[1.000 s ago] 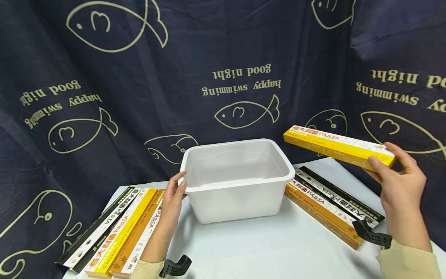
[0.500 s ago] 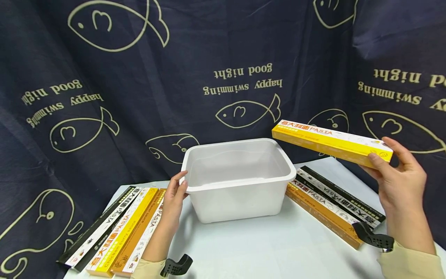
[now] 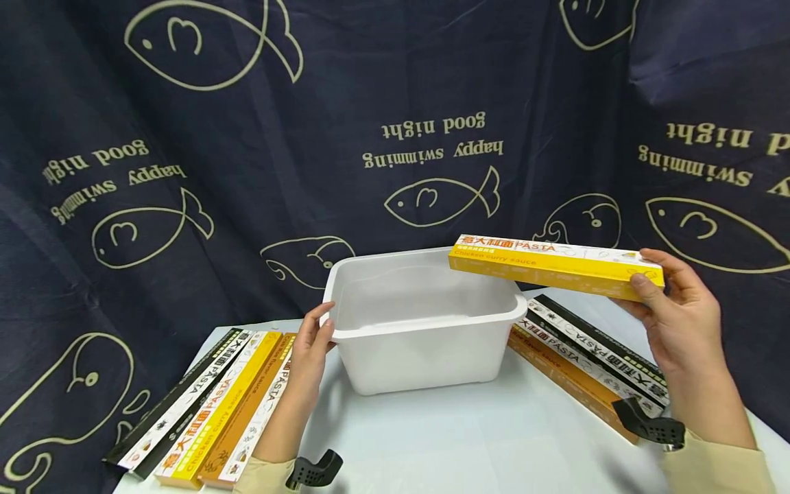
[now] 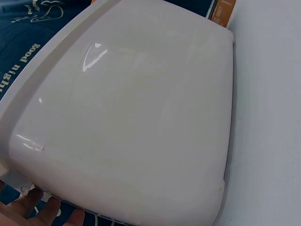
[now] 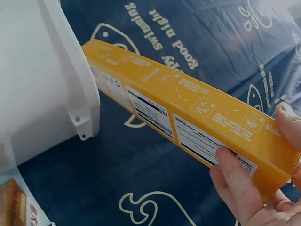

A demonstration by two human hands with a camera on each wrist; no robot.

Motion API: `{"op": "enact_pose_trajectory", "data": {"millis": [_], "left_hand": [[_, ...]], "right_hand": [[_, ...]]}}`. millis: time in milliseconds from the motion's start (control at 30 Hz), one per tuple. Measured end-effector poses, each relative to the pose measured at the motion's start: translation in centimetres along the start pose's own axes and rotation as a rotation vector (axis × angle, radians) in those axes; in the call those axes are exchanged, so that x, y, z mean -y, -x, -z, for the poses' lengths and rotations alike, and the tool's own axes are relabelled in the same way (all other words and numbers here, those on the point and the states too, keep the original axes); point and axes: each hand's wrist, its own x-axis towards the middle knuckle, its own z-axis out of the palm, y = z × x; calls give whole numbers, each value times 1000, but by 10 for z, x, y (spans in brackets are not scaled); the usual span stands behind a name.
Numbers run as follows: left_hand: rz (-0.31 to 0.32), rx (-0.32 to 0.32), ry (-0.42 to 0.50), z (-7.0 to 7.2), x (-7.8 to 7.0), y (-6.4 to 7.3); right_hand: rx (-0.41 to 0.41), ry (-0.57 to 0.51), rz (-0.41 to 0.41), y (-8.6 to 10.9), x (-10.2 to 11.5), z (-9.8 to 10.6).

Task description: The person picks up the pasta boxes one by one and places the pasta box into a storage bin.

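My right hand (image 3: 685, 315) grips the near end of a long yellow and white pasta box (image 3: 555, 271), thumb on the front and fingers behind. The box is held level in the air, and its far end overlaps the right back part of the white plastic tub (image 3: 420, 360). In the right wrist view, the yellow pasta box (image 5: 188, 103) stretches from my fingers to the tub's rim (image 5: 84, 89). At the tub's left rim, my left hand (image 3: 310, 346) pinches the edge between thumb and fingers. Nothing lies on the visible inside of the tub.
Several pasta boxes lie side by side left of the tub, a yellow one (image 3: 222, 405) among them. To its right lie a brown box (image 3: 574, 381) and a black and white one (image 3: 607, 350). A dark fish-print curtain (image 3: 296, 151) hangs behind the white table (image 3: 481, 439).
The right hand has brought the yellow pasta box leftward, from above the right-hand boxes to the tub's right back rim, and lately lowered it. The left hand stays on the tub's rim.
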Motion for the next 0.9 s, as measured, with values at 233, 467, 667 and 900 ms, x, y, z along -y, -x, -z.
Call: {"op": "enact_pose_trajectory", "data": {"millis": [233, 467, 667, 900], "left_hand": [[-12, 3, 7, -1, 1, 0], [-54, -16, 20, -6, 6, -1], [-57, -23, 11, -8, 9, -2], [-65, -32, 13, -8, 8, -2]], "right_hand": [[47, 45, -10, 2, -6, -7], [82, 144, -63, 5, -12, -17], [135, 162, -86, 4, -18, -23], [180, 205, -121, -1, -25, -33]]}}
